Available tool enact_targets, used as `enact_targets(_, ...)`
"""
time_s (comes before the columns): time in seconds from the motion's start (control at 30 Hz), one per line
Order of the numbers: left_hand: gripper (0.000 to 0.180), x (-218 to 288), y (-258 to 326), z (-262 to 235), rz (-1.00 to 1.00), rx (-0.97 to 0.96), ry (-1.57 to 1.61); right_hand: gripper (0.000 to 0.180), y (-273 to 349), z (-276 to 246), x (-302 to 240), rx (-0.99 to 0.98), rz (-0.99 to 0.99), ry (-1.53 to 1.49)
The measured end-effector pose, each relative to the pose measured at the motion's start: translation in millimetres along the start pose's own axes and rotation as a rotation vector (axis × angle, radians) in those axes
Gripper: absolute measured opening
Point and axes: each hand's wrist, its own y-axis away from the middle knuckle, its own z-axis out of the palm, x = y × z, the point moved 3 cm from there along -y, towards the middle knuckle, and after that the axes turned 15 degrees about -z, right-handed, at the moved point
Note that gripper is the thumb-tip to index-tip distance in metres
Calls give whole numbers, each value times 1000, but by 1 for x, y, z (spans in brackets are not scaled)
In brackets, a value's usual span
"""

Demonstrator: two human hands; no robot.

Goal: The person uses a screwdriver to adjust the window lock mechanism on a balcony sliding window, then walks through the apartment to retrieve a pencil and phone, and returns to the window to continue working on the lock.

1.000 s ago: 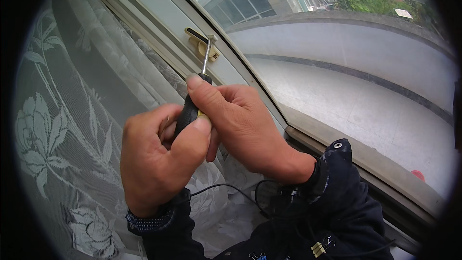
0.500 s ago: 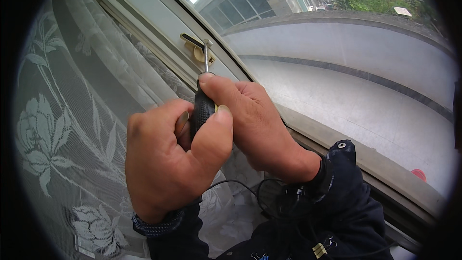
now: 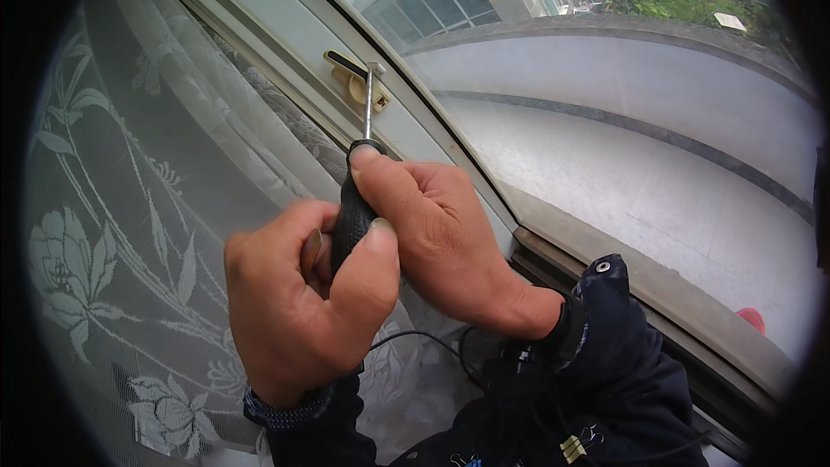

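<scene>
A screwdriver with a black handle and a thin metal shaft points up at a yellowish window latch on the pale window frame. The shaft tip sits at the latch. My left hand wraps the lower handle, thumb pressed on its side. My right hand grips the handle from the right, with the forefinger over its top end. A dark sleeve covers my right forearm.
A white lace curtain with a flower pattern hangs to the left of the frame. The window pane fills the right, with a concrete roof, buildings and trees outside. A thin black cable loops below my hands.
Both hands have shifted a little lower and the screwdriver now stands more upright, with more of its shaft showing below the latch. The grip of both hands is unchanged.
</scene>
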Motion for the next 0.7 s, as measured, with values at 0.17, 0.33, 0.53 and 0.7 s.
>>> enact_targets(0.17,27,-3,-1,4,26,22,16,45,1,-2,1,3,17,-8)
enact_targets(0.33,28,-1,0,5,46,-1,-52,44,2,-6,-2,-2,48,-10)
enact_targets(0.53,27,-4,1,4,9,-7,43,54,0,-1,-2,44,-16,37)
enact_targets(0.7,24,-14,-4,3,42,-14,3,54,-3,-3,7,63,-63,140)
